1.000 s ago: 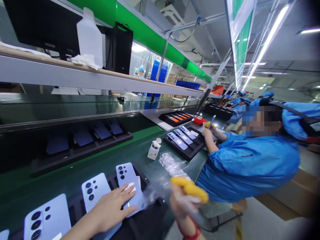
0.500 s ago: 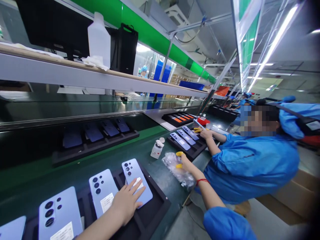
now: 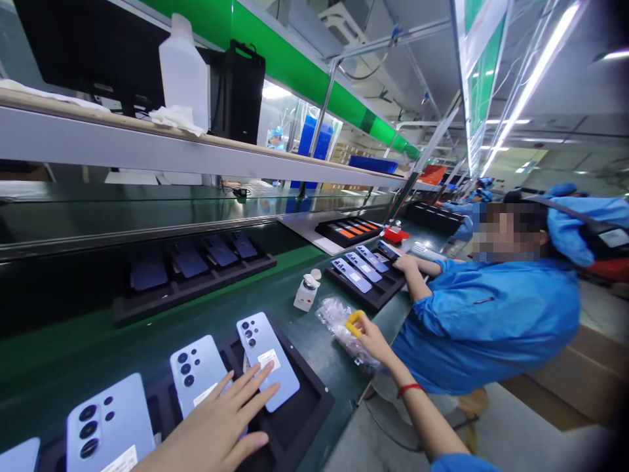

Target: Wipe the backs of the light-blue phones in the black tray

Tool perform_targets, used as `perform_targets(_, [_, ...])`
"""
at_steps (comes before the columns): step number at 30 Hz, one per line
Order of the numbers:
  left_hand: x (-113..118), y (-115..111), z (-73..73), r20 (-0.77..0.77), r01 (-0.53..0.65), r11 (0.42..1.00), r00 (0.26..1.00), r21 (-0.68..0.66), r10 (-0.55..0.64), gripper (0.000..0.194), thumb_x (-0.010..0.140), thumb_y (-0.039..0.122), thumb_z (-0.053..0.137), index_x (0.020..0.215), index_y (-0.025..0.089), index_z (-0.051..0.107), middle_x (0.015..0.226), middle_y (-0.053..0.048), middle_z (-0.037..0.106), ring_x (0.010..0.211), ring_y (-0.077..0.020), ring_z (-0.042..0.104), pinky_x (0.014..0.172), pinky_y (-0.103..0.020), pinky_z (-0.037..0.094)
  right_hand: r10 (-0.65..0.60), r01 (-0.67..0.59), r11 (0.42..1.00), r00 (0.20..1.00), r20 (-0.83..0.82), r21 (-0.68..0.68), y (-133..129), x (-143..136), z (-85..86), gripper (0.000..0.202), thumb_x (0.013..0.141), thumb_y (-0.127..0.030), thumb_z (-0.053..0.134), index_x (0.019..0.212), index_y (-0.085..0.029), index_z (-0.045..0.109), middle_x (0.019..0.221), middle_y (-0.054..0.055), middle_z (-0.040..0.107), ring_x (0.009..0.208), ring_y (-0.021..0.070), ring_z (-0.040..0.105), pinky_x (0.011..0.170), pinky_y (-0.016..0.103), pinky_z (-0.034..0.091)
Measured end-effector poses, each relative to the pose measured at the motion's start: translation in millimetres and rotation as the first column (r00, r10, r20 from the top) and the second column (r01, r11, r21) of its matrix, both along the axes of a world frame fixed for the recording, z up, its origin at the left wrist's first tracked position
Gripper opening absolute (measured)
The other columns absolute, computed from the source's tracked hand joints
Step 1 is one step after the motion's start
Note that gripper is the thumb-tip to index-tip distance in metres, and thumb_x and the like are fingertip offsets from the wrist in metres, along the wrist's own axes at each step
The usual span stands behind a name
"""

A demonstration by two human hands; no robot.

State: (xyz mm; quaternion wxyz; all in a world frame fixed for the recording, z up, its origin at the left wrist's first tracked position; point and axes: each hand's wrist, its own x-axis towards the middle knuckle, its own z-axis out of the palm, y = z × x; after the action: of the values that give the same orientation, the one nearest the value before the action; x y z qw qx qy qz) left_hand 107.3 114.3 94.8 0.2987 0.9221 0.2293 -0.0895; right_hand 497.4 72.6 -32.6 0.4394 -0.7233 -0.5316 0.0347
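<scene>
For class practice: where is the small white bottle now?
In the head view, the small white bottle stands near the centre, left of the clear plastic by the right hand.

We see smooth, satiny phones (image 3: 113,423) bearing paper labels (image 3: 268,357) in a matt tray (image 3: 314,387), and shiny crinkled plastic film (image 3: 335,314) near the glossy surface's (image 3: 302,334) right edge.

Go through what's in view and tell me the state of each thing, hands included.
Near phones: lying back side up
Left hand: fingers spread, over the near phones
Clear plastic: crumpled, heaped
Right hand: yellow-tipped fingers bent, at the clear plastic
Small bottle: upright, lid apparently raised
Large white bottle: upright
Monitor: screen dark
Ceiling light: lit
</scene>
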Motion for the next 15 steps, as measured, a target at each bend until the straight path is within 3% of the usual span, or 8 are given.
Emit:
perform_targets(4, [-26.9, 1.7, 6.6, 0.098, -0.140, 0.990, 0.986, 0.018, 0.138, 0.051, 0.093, 0.052, 0.033, 0.140, 0.042, 0.017, 0.148, 0.008, 0.007, 0.136, -0.0303, 0.011, 0.107, -0.057, 0.016, -0.033, 0.028, 0.995, 0.998, 0.059, 0.094, 33.0, -4.6, 32.2, 0.045, 0.081, -0.056, 0.039, 0.095, -0.016, 0.053, 0.091, 0.011, 0.062, 0.081, 0.0228, 0.059, 0.068, 0.034, 0.049])
perform_targets(7, [-61.9, 11.7, -7.4, 0.132, -0.313, 0.947, 0.944, 0.069, 0.302, 0.057, 0.089, 0.061, 0.030, 0.141, 0.043, 0.015, 0.148, 0.010, 0.006, 0.136, -0.0313, 0.010, 0.107, -0.055, 0.021, -0.013, -0.004, 0.994, 0.988, 0.154, 0.113, 68.8, -19.3, 47.7, 0.044, 0.082, -0.052, 0.041, 0.105, -0.016, 0.055, 0.107, 0.013, 0.060, 0.094, 0.0239, 0.057, 0.075, 0.036, 0.048])
perform_targets(9, [-97.8, 22.1, -22.4, 0.178, -0.476, 0.875, 0.872, 0.093, 0.455, 0.059, 0.086, 0.065, 0.029, 0.140, 0.044, 0.018, 0.149, 0.013, 0.007, 0.136, -0.0316, 0.009, 0.107, -0.055, 0.023, -0.036, 0.013, 0.994, 0.974, 0.222, 0.104, 89.7, -29.9, 52.1, 0.036, 0.081, -0.045, 0.046, 0.099, -0.016, 0.059, 0.104, 0.014, 0.061, 0.096, 0.0268, 0.055, 0.079, 0.039, 0.046])
perform_targets(11, [-143.5, 31.8, -38.2, 0.293, -0.668, 0.739, 0.726, 0.087, 0.622, 0.059, 0.084, 0.067, 0.029, 0.139, 0.044, 0.027, 0.149, 0.012, 0.014, 0.137, -0.0315, 0.014, 0.107, -0.056, 0.023, -0.084, 0.062, 0.994, 0.956, 0.282, 0.087, 103.7, -37.8, 52.6, 0.026, 0.078, -0.036, 0.049, 0.087, -0.016, 0.062, 0.094, 0.015, 0.062, 0.092, 0.0302, 0.054, 0.078, 0.043, 0.044])
perform_targets(13, [-193.1, 36.5, -52.7, 0.445, -0.819, 0.574, 0.524, 0.028, 0.726, 0.055, 0.084, 0.065, 0.033, 0.133, 0.041, 0.038, 0.147, 0.009, 0.027, 0.134, -0.0292, 0.027, 0.111, -0.054, 0.019, -0.131, 0.116, 0.991, 0.935, 0.330, 0.066, 109.8, -41.5, 50.1, 0.019, 0.076, -0.030, 0.050, 0.078, -0.016, 0.063, 0.085, 0.016, 0.061, 0.084, 0.0322, 0.055, 0.073, 0.044, 0.042])
perform_targets(15, [-236.4, 33.8, -64.8, 0.516, -0.937, 0.342, 0.261, -0.066, 0.816, 0.050, 0.080, 0.062, 0.040, 0.120, 0.034, 0.051, 0.136, 0.006, 0.046, 0.130, -0.0288, 0.036, 0.112, -0.049, 0.021, -0.157, 0.149, 0.988, 0.915, 0.373, 0.048, 109.4, -41.3, 45.7, 0.018, 0.074, -0.026, 0.049, 0.076, -0.016, 0.064, 0.081, 0.017, 0.060, 0.079, 0.0330, 0.055, 0.066, 0.042, 0.040])
